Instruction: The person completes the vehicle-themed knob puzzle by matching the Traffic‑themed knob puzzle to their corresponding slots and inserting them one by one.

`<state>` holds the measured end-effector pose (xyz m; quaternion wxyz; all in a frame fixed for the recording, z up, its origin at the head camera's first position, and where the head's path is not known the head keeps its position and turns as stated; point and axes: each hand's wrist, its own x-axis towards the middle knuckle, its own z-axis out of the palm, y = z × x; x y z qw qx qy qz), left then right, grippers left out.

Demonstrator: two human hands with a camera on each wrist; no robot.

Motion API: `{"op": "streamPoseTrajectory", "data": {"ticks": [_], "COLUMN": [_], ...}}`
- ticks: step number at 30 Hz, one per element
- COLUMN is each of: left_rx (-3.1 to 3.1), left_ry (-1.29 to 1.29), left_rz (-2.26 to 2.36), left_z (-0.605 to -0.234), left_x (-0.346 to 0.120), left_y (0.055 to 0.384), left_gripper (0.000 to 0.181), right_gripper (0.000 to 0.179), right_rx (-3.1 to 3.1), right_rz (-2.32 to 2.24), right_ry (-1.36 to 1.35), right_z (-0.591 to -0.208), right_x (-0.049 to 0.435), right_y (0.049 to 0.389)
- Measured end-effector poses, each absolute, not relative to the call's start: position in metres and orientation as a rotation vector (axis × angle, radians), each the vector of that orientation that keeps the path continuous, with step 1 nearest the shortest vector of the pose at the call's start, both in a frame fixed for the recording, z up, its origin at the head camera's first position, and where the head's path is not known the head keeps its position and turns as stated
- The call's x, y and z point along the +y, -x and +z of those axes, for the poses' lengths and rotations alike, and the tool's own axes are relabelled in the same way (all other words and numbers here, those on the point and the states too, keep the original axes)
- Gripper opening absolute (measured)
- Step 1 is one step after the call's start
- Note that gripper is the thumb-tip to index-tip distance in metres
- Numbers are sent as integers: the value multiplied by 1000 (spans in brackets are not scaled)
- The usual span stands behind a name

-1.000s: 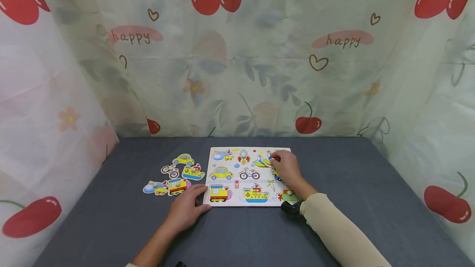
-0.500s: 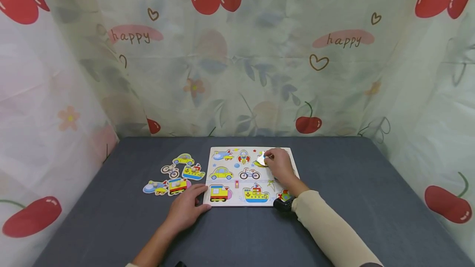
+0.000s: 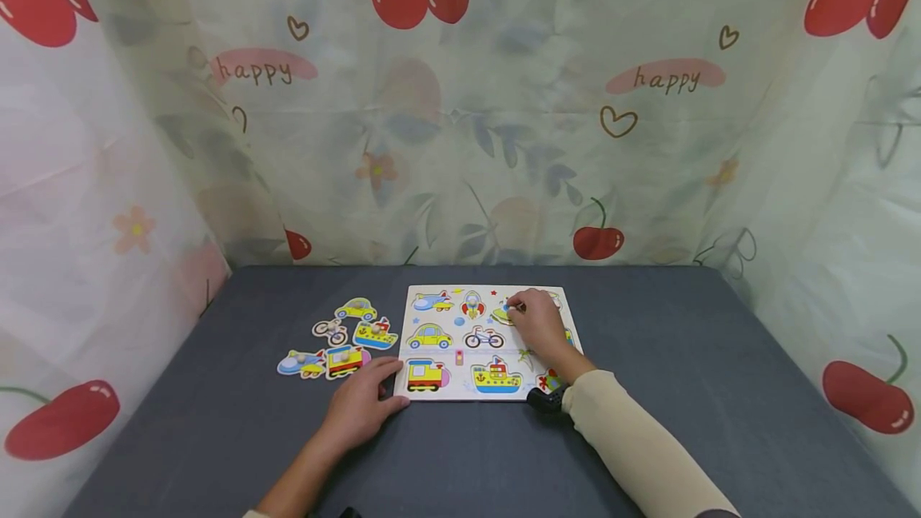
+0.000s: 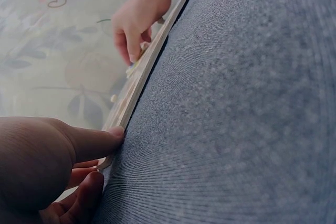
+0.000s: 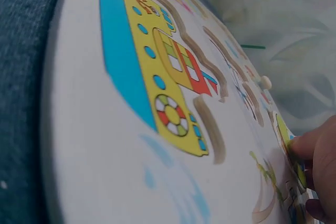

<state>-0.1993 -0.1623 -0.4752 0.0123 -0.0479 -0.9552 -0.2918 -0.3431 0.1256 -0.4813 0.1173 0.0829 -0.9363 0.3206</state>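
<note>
My right hand [image 3: 540, 320] pinches a yellow-green flying-saucer puzzle piece [image 5: 284, 132] at the saucer picture in the board's back row. Its fingers hide much of that piece in the head view. Under it lies a white puzzle board [image 3: 460, 387] with recessed vehicle pictures. At the board's front left corner, my left hand [image 3: 360, 406] grips the edge, the thumb on the front side, as the left wrist view shows. The printed boat [image 5: 152, 66] fills much of the right wrist view, its recess without a piece.
Left of the board lie loose knobbed pieces: a car [image 3: 356, 309], a bicycle [image 3: 330, 332], a boat [image 3: 375, 334], an airplane [image 3: 301, 364] and a train [image 3: 346, 361]. A dark grey cloth [image 3: 460, 462] covers the table; a printed curtain [image 3: 496, 102] hangs behind.
My right hand has moved left with the saucer piece, which was tilted and shiny half a second ago and now lies lower at the saucer picture. The left hand has stayed put.
</note>
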Motion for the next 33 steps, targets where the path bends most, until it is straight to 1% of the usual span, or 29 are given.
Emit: {"op": "streamPoseTrajectory", "data": {"ticks": [12, 21, 27, 33], "left_rx": [-2972, -2966, -2969, -2965], "left_ry": [155, 161, 167, 185], "left_rz": [-903, -915, -911, -903], "left_z": [-476, -478, -477, -478], "left_x": [-163, -164, -164, -164], "left_y": [199, 201, 201, 200], "left_gripper": [56, 56, 57, 56], "right_gripper": [12, 17, 20, 16], "right_rx": [-2736, -2745, -2774, -2767], "right_rz": [822, 665, 695, 767], "right_ry": [-290, -347, -372, -375], "right_z": [-483, -481, -476, -472], "right_x": [123, 123, 125, 132], "right_y": [339, 337, 333, 333]}}
